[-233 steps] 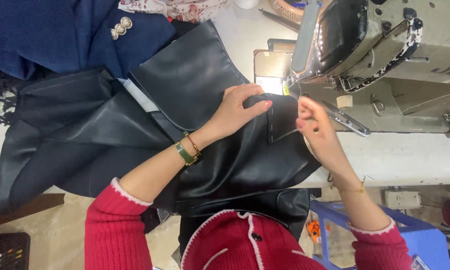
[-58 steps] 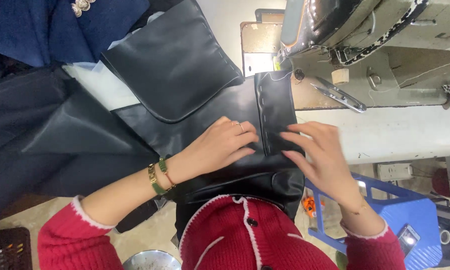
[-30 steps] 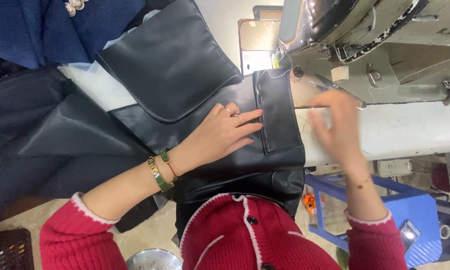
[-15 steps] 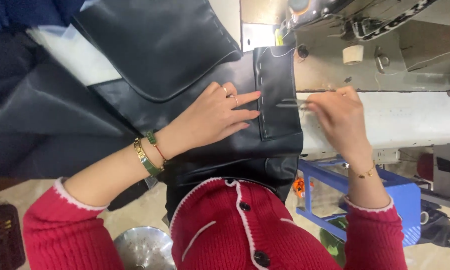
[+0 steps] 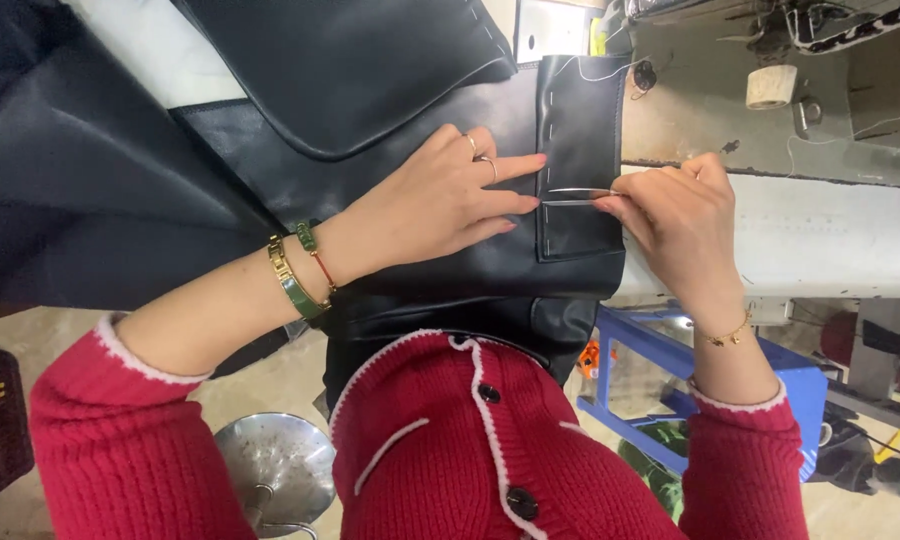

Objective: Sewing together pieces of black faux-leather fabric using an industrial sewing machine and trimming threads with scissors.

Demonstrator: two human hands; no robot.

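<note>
A black leather garment (image 5: pixel 390 120) lies spread over the sewing table. My left hand (image 5: pixel 440 200) presses flat on it, fingertips beside the white-stitched seam of a small leather panel (image 5: pixel 580 130). My right hand (image 5: pixel 680 215) pinches slim metal tweezers (image 5: pixel 575 196), whose tips reach the seam close to my left fingertips. I wear a red knitted cardigan and bracelets on both wrists.
The sewing machine base (image 5: pixel 770 110) with a small thread spool (image 5: pixel 772 86) sits at the upper right. A white table edge (image 5: pixel 830 240) runs under my right hand. Below are a blue frame (image 5: pixel 670 360) and a round metal stool seat (image 5: pixel 275 465).
My right hand left the leather, reached toward the machine, and came back holding tweezers at the seam. My left hand stayed pressed on the leather. The view has moved closer.
</note>
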